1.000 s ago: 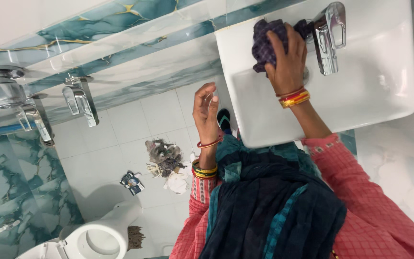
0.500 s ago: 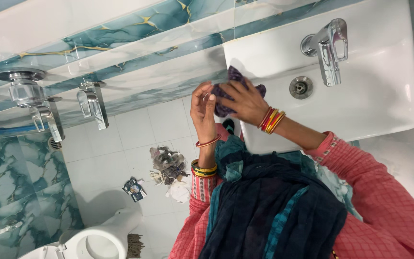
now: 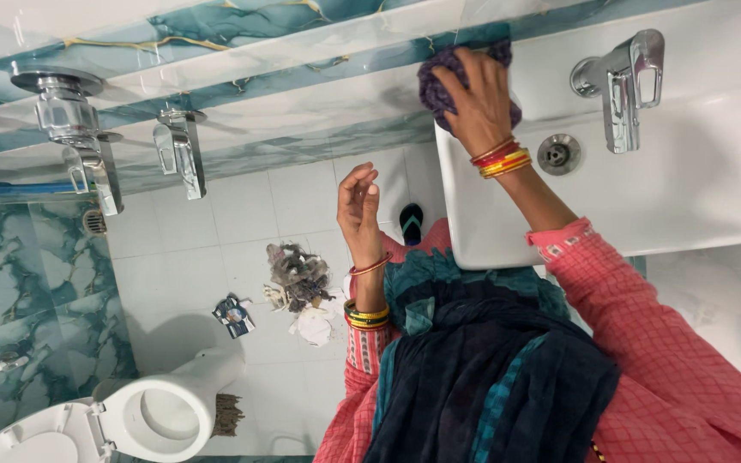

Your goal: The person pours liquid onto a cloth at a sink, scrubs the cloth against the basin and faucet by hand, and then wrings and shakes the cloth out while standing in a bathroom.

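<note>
Right hand (image 3: 479, 111) presses a purple cloth (image 3: 441, 79) on the washbasin's (image 3: 696, 197) back-left corner; left hand (image 3: 360, 206) hangs half-open, empty (cloth could slip off the corner).

The person wears a pink top with a fine check pattern and long sleeves, and each cuff has a pale band with small coloured motifs. Over the chest hangs a dark navy scarf (image 3: 482, 377) with thin checks and teal stripes, and some teal cloth shows under it near the neck. The right wrist (image 3: 501, 159) carries a stack of red, orange and yellow bangles, while the left wrist (image 3: 369, 287) has one thin red bangle higher up and a group of yellow and dark bangles just above the cuff.
</note>
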